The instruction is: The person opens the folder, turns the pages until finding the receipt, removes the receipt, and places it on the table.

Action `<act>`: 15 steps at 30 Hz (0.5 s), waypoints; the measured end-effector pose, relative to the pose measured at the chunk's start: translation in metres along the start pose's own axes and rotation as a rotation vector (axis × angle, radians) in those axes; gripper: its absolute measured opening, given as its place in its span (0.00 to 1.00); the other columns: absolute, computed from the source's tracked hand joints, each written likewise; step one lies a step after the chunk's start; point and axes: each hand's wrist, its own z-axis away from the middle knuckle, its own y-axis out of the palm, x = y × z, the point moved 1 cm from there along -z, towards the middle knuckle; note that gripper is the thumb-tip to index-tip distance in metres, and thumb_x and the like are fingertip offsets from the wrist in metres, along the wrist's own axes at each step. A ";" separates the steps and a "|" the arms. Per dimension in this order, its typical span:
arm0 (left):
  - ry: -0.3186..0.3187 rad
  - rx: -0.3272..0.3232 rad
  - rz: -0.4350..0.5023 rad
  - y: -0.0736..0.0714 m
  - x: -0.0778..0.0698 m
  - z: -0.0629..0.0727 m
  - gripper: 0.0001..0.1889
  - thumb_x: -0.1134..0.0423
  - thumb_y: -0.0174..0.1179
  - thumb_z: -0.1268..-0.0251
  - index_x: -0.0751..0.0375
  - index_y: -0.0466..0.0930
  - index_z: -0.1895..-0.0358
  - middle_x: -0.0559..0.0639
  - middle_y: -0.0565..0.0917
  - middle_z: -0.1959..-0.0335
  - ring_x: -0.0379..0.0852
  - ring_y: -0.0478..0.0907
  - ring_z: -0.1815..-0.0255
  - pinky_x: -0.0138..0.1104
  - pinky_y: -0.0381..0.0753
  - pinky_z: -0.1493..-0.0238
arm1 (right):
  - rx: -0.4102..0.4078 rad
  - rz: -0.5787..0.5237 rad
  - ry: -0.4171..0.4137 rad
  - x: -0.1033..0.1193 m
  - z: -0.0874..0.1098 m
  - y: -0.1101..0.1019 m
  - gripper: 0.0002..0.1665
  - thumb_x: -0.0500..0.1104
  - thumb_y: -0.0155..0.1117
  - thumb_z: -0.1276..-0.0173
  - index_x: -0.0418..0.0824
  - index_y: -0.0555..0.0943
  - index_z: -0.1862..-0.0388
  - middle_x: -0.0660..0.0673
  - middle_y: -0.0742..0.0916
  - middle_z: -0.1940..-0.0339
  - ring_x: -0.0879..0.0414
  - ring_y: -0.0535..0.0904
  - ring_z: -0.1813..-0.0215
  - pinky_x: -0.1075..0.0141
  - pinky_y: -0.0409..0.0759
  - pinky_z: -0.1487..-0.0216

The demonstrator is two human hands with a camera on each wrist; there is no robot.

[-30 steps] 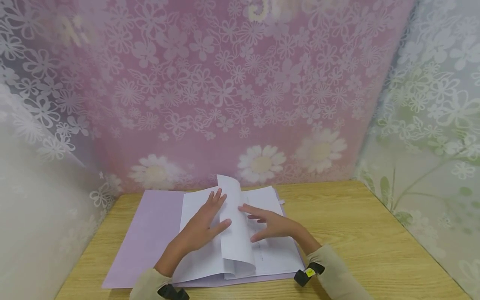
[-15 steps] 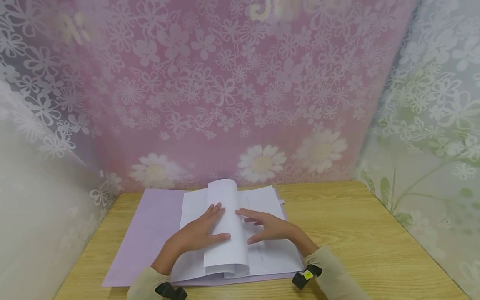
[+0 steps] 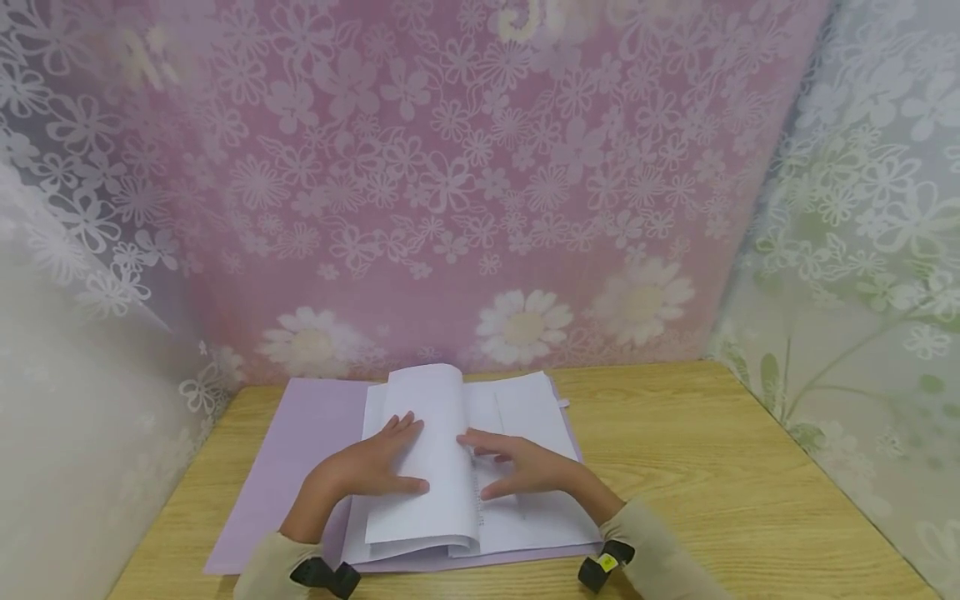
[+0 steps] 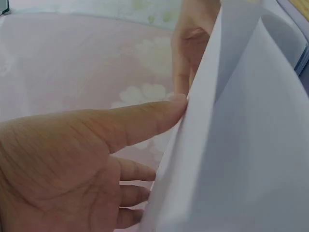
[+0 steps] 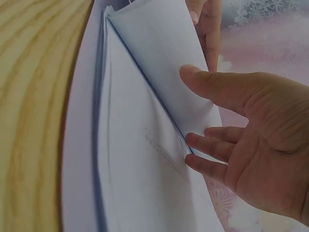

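Note:
An open lilac folder (image 3: 318,442) lies on the table with white sheets in it. One white page (image 3: 423,500) is curled over from right to left near the middle. The left hand (image 3: 371,467) rests on that page with its fingers spread; in the left wrist view its thumb (image 4: 149,118) touches the paper. The right hand (image 3: 528,467) is at the page's curved right side, fingers extended and apart from the thumb. In the right wrist view its fingertips (image 5: 195,140) touch the paper by the fold, above a printed sheet (image 5: 140,159).
The wooden table (image 3: 712,483) extends to the right of the folder. A pink flowered curtain (image 3: 465,167) hangs behind, and pale flowered sheets (image 3: 862,333) close off the sides. A small tab (image 3: 564,404) sticks out at the folder's right edge.
The curled page has moved left and flattened down onto the left-hand sheets. Both hands have shifted left along with it, the left one further.

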 end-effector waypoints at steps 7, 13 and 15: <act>-0.041 0.022 0.023 -0.002 0.000 0.004 0.52 0.42 0.71 0.41 0.64 0.56 0.20 0.63 0.52 0.17 0.68 0.46 0.16 0.66 0.55 0.24 | -0.011 0.015 0.027 0.004 -0.003 0.009 0.48 0.52 0.73 0.33 0.52 0.62 0.18 0.47 0.63 0.16 0.46 0.66 0.20 0.47 0.68 0.23; 0.021 -0.024 -0.011 0.012 -0.002 -0.008 0.49 0.42 0.68 0.36 0.64 0.57 0.20 0.63 0.54 0.17 0.67 0.47 0.16 0.68 0.50 0.23 | -0.012 0.051 0.031 0.004 -0.006 0.018 0.45 0.54 0.72 0.32 0.54 0.64 0.19 0.49 0.62 0.16 0.48 0.56 0.16 0.46 0.58 0.19; 0.045 -0.038 -0.018 0.017 -0.003 -0.013 0.49 0.41 0.67 0.35 0.64 0.56 0.20 0.62 0.53 0.17 0.66 0.46 0.16 0.67 0.49 0.22 | -0.014 0.061 0.022 0.004 -0.007 0.020 0.45 0.54 0.71 0.32 0.54 0.64 0.19 0.48 0.62 0.16 0.48 0.56 0.16 0.46 0.58 0.18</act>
